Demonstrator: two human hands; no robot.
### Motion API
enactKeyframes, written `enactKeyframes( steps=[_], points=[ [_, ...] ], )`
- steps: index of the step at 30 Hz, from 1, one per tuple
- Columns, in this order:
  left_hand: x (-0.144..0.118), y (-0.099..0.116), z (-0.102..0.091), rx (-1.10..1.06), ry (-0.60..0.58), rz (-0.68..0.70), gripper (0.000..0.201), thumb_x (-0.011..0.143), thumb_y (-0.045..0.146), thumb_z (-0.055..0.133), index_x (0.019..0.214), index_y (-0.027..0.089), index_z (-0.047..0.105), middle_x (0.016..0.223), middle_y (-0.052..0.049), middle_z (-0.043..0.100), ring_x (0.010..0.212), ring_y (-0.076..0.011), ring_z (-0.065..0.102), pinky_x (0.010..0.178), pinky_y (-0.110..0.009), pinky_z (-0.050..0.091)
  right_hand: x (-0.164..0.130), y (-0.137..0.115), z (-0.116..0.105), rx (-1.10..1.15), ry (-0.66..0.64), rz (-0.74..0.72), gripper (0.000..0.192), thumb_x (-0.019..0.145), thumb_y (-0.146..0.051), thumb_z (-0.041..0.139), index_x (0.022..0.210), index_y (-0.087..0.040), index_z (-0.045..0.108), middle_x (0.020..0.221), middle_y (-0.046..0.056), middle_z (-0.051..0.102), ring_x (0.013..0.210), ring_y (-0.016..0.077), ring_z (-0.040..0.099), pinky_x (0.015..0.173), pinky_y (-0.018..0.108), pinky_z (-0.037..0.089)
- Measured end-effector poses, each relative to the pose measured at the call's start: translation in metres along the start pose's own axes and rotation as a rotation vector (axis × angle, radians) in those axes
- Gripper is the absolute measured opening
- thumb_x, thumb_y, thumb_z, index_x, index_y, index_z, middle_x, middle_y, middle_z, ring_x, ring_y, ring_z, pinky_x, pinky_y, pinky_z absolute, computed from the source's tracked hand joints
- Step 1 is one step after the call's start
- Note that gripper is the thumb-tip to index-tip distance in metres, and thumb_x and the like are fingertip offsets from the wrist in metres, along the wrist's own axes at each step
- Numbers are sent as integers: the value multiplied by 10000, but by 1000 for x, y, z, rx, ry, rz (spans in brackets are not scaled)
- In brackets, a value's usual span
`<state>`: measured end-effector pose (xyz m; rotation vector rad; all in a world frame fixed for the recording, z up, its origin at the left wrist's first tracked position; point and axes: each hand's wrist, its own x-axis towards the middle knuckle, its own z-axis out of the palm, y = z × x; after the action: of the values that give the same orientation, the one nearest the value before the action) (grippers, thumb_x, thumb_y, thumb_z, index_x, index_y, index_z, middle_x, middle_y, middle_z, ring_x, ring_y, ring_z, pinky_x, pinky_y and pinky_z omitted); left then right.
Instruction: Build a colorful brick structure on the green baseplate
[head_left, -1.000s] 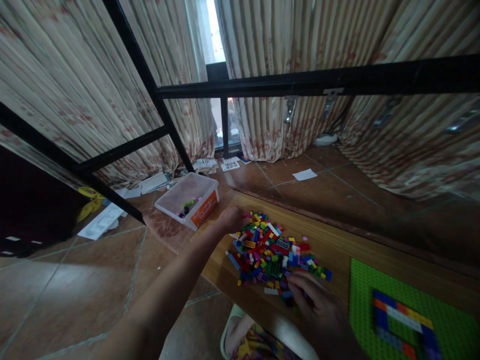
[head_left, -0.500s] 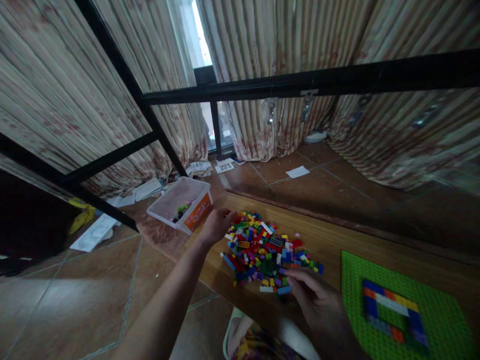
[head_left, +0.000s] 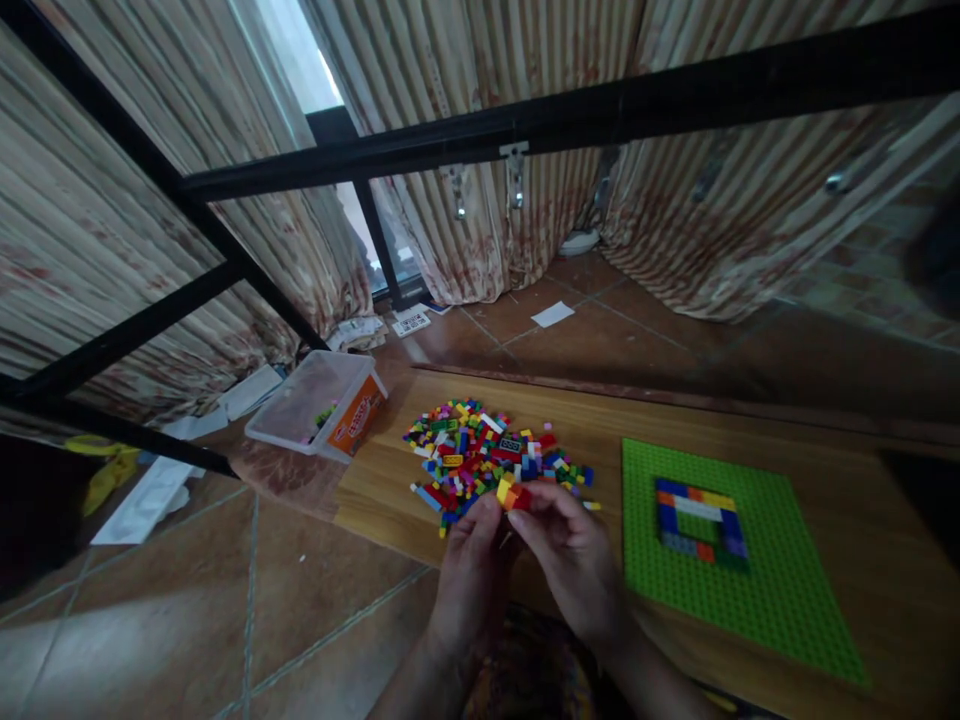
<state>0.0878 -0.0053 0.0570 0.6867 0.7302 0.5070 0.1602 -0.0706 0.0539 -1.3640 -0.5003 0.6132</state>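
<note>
My left hand [head_left: 472, 560] and my right hand [head_left: 574, 550] meet in front of the brick pile, fingers pinched together. Between their fingertips is a yellow toy brick [head_left: 505, 487] on the left, touching an orange-red toy brick [head_left: 519, 497] on the right. Whether the two are joined I cannot tell. Behind my hands, a loose pile of small coloured bricks [head_left: 469, 455] spreads over the wooden board. Off to the right lies a green studded baseplate [head_left: 787, 580], bearing a rectangular ring of coloured bricks [head_left: 666, 515] with an open middle.
A clear plastic box [head_left: 281, 410] with an orange label stands at the board's left end, a few bricks inside. The wooden tabletop [head_left: 592, 400] runs across beneath everything. A black metal rail [head_left: 442, 140] crosses behind it, before striped curtains. Papers lie on the tiled floor.
My left hand has come from the pile's far left, and my right hand from its near edge. They now meet, holding the yellow and orange-red bricks. The view has turned right.
</note>
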Motion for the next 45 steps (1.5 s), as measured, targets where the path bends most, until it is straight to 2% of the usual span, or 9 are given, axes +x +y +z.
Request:
enactKeyframes(
  steps=[6, 11, 15, 22, 29, 33, 38, 41, 45],
  points=[
    [-8, 8, -6, 118, -147, 75, 351, 784, 356, 686, 1104, 215, 646, 1052, -63, 688, 1004, -212, 631, 931, -363, 469, -12, -1, -22, -305, -30, -173, 237, 858, -342, 616, 1066, -230, 631, 855, 23, 658, 761, 149, 625, 687, 248, 532],
    [-13, 11, -10, 276, -296, 136, 274, 804, 293, 674, 1063, 201, 661, 973, -60, 691, 955, -205, 630, 895, -346, 474, -21, -9, -33, -436, -90, -283, 255, 877, -320, 591, 1118, -238, 616, 938, 46, 655, 802, 158, 620, 702, 259, 531],
    [-15, 6, -15, 308, -318, 157, 251, 808, 308, 673, 1026, 185, 661, 948, -56, 670, 913, -186, 606, 873, -330, 461, -27, -10, -35, -427, -65, -271, 259, 849, -324, 638, 1094, -241, 618, 910, 36, 664, 771, 155, 619, 684, 258, 527],
    [-25, 2, -17, 382, -371, 121, 193, 825, 284, 660, 982, 172, 652, 894, -33, 623, 844, -143, 565, 808, -270, 442, -43, -9, -39, -202, -136, -48, 147, 858, -315, 616, 976, -234, 648, 837, 2, 655, 752, 139, 601, 687, 237, 492],
    [-38, -14, -20, 315, -383, -12, 152, 828, 279, 655, 916, 155, 655, 799, -32, 627, 761, -127, 565, 728, -246, 452, -64, 3, -49, -27, -123, 211, 202, 778, -313, 688, 962, -228, 678, 888, 14, 683, 813, 167, 620, 738, 269, 495],
    [-45, -22, -22, 278, -342, -68, 157, 809, 265, 678, 917, 154, 652, 767, -28, 636, 712, -115, 571, 705, -241, 456, -72, 9, -55, 217, -88, 345, 253, 735, -334, 720, 957, -222, 674, 821, 17, 692, 745, 177, 636, 719, 301, 506],
    [-51, -23, -17, 318, -378, -89, 200, 841, 268, 641, 1003, 150, 652, 778, -41, 652, 729, -123, 583, 722, -255, 466, -80, 15, -63, 513, -68, 435, 318, 706, -341, 714, 995, -220, 661, 850, 32, 683, 752, 179, 623, 669, 282, 487],
    [-54, -23, -16, 340, -345, -85, 220, 830, 261, 657, 1026, 162, 653, 771, -31, 656, 718, -118, 588, 705, -242, 466, -82, 15, -64, 467, -91, 446, 347, 698, -375, 728, 994, -208, 660, 833, 32, 666, 746, 179, 608, 664, 279, 472],
    [-57, -27, -16, 363, -284, -42, 204, 766, 240, 725, 949, 167, 672, 864, -30, 671, 782, -125, 607, 758, -249, 474, -80, 12, -57, 255, -57, 439, 303, 667, -391, 770, 877, -195, 673, 784, 12, 654, 713, 153, 575, 658, 253, 443]
  ],
)
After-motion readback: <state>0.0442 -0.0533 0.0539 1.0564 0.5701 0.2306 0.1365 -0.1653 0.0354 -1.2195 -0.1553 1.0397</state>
